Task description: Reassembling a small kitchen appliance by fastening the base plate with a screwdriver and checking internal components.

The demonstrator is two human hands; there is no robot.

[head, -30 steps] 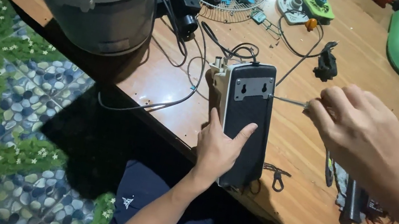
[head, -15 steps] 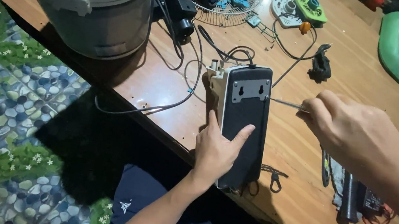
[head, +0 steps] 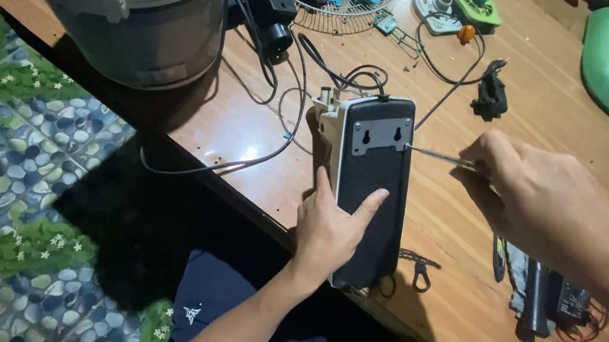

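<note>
Left hand (head: pixel 331 230) presses fingers flat on the black casing (head: pixel 372 187); right hand (head: pixel 542 196), fingers pinching a screwdriver (head: pixel 440 157), risks its tip slipping.

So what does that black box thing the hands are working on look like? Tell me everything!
The black box is a long, flat appliance casing lying with its dark textured back panel up, at the near edge of the wooden table. Its sides look like pale cream plastic. Near the top sits a grey plate with two keyhole hanging slots. Wires come out of its far end. The left hand presses down on it, and the right hand holds a thin screwdriver with its tip at the right edge.
</note>
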